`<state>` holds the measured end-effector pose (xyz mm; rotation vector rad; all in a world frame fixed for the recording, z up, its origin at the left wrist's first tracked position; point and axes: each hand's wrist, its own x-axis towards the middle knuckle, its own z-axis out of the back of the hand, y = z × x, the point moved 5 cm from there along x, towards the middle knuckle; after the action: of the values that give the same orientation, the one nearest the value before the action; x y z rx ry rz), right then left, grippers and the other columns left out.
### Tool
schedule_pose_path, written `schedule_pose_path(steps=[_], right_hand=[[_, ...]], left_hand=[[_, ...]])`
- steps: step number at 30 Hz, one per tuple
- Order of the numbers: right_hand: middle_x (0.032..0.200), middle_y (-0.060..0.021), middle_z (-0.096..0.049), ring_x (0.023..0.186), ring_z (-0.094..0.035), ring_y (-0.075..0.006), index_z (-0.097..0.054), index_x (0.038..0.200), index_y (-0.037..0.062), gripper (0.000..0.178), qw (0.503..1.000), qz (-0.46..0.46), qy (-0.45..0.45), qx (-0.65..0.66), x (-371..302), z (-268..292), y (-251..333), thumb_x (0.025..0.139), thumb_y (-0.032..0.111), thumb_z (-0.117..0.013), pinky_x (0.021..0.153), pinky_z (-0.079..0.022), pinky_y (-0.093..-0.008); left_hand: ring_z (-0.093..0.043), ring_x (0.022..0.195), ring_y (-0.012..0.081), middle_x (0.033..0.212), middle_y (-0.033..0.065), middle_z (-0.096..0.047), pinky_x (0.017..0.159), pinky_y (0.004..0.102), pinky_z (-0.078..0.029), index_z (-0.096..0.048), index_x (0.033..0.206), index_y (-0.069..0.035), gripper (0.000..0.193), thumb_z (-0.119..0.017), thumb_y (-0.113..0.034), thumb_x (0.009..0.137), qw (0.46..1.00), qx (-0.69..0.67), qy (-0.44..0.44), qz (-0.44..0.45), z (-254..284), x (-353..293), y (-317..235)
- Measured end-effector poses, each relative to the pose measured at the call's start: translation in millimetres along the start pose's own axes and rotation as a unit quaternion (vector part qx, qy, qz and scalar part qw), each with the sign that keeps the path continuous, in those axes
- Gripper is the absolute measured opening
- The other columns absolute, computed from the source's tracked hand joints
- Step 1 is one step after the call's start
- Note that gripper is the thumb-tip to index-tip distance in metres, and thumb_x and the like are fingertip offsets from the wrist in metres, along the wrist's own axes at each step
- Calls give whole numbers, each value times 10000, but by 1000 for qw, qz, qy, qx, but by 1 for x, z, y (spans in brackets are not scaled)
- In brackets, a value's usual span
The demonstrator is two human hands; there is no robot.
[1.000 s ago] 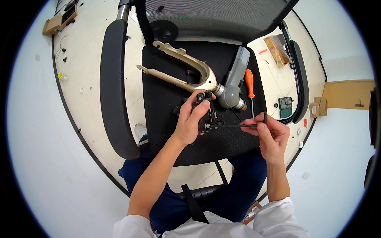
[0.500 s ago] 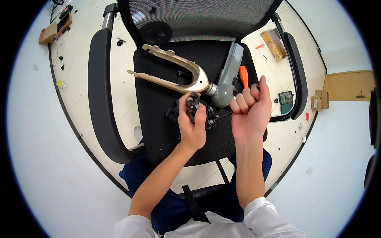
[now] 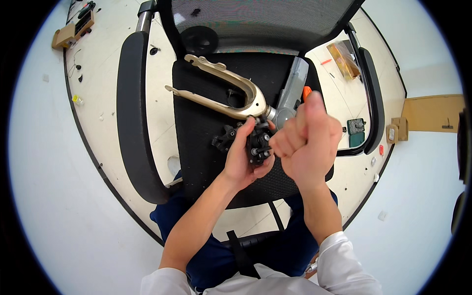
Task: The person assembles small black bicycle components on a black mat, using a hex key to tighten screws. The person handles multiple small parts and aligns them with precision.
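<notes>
My left hand (image 3: pixel 241 160) is closed around a black brake caliper (image 3: pixel 260 142), its bolts facing right. My right hand (image 3: pixel 309 142) is a fist just right of the caliper, thumb up. A thin dark rod, apparently a hex key, runs between fist and caliper; most of it is hidden in the fingers. A second black caliper-like part (image 3: pixel 224 139) lies on the seat left of my left hand. Beyond my hands lies a beige two-legged fork (image 3: pixel 253 98), beside a grey part (image 3: pixel 294 83) with a rounded end. An orange handle (image 3: pixel 307 92) shows behind my right hand.
Everything rests on a black chair seat (image 3: pixel 196 167) between a left armrest (image 3: pixel 132 118) and a right armrest (image 3: pixel 372 98), with a mesh backrest (image 3: pixel 260 24) behind. On the floor are an open green case (image 3: pixel 356 132), cardboard boxes (image 3: pixel 398 129) and scattered small parts.
The caliper has turned in my left hand, so its bolted face now shows. My right fist has come lower and closer to it, covering most of the rod. The view has shifted slightly.
</notes>
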<state>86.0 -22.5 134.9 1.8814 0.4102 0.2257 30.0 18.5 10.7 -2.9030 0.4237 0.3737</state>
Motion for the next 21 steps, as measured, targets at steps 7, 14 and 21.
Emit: schedule_pose_path(steps=[7,14,21], right_hand=[[565,-107,-581,485,-598,-234,-551,655,-32,154,875,245,313,-278,-52,-15,17,782,-37,-463,502,-503,-295],[516,-54,-491,400,-488,-204,-620,701,46,153,907,185,233,-297,-56,5,9,828,130,-636,434,-397,-297],[1004,-215,-605,1008,-613,-315,-503,1117,-68,434,996,1,-88,16,-22,81,-22,1007,339,-399,951,-462,-421]], left_hand=[[-545,473,93,716,22,-623,359,203,-390,-631,975,-72,444,-481,-489,951,969,-53,-69,230,-10,-16,39],[-642,744,125,936,71,-658,618,271,-533,-570,1134,-64,450,-455,-463,963,980,-79,-78,167,-4,-22,51],[-496,696,89,879,32,-544,616,235,-416,-462,1219,-71,348,-527,-235,918,859,376,-104,-331,9,-15,-26]])
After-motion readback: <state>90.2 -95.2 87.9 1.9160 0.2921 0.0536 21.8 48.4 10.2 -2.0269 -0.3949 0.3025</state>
